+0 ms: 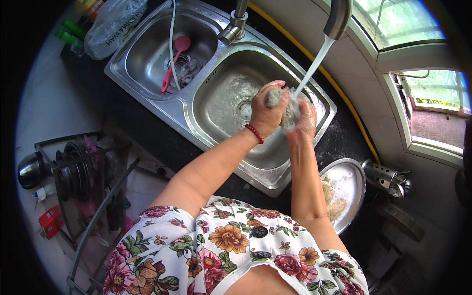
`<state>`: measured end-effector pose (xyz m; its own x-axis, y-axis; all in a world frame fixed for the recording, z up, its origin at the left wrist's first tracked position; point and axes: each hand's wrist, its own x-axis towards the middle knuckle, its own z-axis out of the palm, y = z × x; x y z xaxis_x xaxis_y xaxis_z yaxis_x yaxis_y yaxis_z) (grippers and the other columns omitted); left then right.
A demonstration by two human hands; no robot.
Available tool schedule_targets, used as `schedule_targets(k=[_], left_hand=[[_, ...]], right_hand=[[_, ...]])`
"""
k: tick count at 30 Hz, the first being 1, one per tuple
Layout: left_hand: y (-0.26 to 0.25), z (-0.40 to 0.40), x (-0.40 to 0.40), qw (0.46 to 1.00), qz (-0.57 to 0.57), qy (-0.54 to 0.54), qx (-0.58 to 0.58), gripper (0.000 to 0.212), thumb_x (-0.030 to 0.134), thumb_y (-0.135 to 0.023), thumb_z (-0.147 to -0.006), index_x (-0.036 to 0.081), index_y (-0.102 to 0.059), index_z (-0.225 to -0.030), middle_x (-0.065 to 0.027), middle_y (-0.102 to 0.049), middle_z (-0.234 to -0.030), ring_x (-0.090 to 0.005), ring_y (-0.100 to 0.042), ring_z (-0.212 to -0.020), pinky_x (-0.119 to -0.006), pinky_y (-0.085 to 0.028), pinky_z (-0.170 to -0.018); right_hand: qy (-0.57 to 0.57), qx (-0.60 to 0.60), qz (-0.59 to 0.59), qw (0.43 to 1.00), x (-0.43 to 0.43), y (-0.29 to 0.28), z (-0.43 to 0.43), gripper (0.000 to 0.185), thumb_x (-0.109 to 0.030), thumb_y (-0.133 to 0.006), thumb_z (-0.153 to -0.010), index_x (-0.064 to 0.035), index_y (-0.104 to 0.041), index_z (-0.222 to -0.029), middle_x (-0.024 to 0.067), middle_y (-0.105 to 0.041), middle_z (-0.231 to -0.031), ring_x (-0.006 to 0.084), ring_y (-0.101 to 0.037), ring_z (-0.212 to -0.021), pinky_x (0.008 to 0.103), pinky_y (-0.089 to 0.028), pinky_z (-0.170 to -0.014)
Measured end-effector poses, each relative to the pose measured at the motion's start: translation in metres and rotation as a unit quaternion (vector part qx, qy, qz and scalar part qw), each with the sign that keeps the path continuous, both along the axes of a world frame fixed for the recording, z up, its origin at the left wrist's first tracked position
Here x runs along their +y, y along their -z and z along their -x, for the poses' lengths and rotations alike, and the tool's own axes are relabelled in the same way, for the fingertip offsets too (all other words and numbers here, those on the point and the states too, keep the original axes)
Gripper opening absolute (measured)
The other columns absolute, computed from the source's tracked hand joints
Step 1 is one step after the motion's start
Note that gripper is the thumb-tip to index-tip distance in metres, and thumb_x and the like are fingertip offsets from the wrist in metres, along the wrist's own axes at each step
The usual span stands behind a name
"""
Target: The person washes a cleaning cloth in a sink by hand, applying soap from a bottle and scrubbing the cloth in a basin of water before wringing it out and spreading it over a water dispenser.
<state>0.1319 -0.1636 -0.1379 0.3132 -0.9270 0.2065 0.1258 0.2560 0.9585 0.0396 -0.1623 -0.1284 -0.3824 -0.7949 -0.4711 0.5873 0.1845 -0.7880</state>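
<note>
Both hands are over the larger basin [221, 99] of a stainless steel sink. My left hand [266, 114] grips a wet grey cloth-like bundle [291, 112], and a rounded lump of it bulges out at the thumb side. Against the other side of the bundle, my right hand [305, 120] is closed around it, its fingers partly hidden by water and material. A stream of water [313, 66] from the metal tap spout [337, 22] falls onto the bundle between the hands. Below them the drain [245, 110] is partly visible, with wet suds around it.
The smaller basin [143, 48] holds a pink ladle-like utensil [173, 64], a white hose [171, 33] and a wet greyish clump [191, 70]. Right of my arm stands a metal basin [360, 188] with suds and beige material. A utensil holder [378, 176] and a dish rack [81, 155] flank the area.
</note>
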Motion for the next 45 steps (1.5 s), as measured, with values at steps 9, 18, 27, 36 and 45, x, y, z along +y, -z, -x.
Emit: schedule_targets(k=[9,18,27,36,45], left_hand=[[-0.006,0.004,-0.004,0.794,-0.259,0.145,0.53,0.023,0.021,-0.044,-0.085,0.003,-0.056,-0.079,-0.0061,-0.058,-0.076,-0.0154,-0.056,-0.068,-0.028,-0.046,-0.065],[0.008,-0.001,-0.009,0.654,-0.338,0.447,0.508,0.023,0.019,-0.037,-0.085,0.005,-0.056,-0.084,-0.0065,-0.059,-0.083,-0.017,-0.058,-0.076,-0.031,-0.048,-0.072],[-0.024,-0.024,-0.049,0.72,-0.392,0.419,0.391,0.042,0.041,-0.039,-0.086,0.004,-0.054,-0.1,-0.0108,-0.06,-0.095,-0.0243,-0.059,-0.083,-0.046,-0.046,-0.073],[-0.004,-0.049,-0.017,0.894,-0.26,0.361,0.06,0.076,0.051,-0.055,-0.076,0.007,-0.028,-0.131,-0.0132,-0.037,-0.129,-0.0261,-0.041,-0.114,-0.049,-0.033,-0.091],[0.0,0.006,-0.006,0.997,-0.01,0.08,-0.015,0.035,0.014,-0.064,-0.074,0.005,-0.048,-0.104,-0.0033,-0.055,-0.086,-0.012,-0.051,-0.078,-0.026,-0.043,-0.072]], right_hand=[[-0.153,0.404,0.173,0.885,0.007,-0.049,0.002,0.015,-0.002,-0.06,-0.063,-0.0029,-0.051,-0.075,0.0051,-0.053,-0.07,0.0153,-0.05,-0.061,0.0264,-0.041,-0.056],[-0.27,0.692,0.255,0.62,0.021,-0.077,0.012,0.022,-0.01,-0.065,-0.054,-0.0026,-0.051,-0.069,0.013,-0.047,-0.066,0.0297,-0.049,-0.058,0.0353,-0.043,-0.054],[-0.19,0.326,0.285,0.881,-0.01,-0.055,0.023,0.053,-0.015,-0.069,-0.068,-0.0034,-0.051,-0.115,0.011,-0.042,-0.12,0.0205,-0.043,-0.108,0.0322,-0.035,-0.091],[-0.104,-0.264,-0.13,0.95,-0.008,0.001,0.027,0.036,-0.028,-0.053,-0.076,-0.008,-0.054,-0.105,0.0104,-0.056,-0.107,0.0292,-0.053,-0.098,0.0496,-0.041,-0.086],[-0.009,-0.246,-0.095,0.965,-0.025,0.037,0.02,0.019,-0.018,-0.047,-0.081,-0.0028,-0.055,-0.091,0.0101,-0.059,-0.084,0.0247,-0.059,-0.075,0.0395,-0.05,-0.07]])
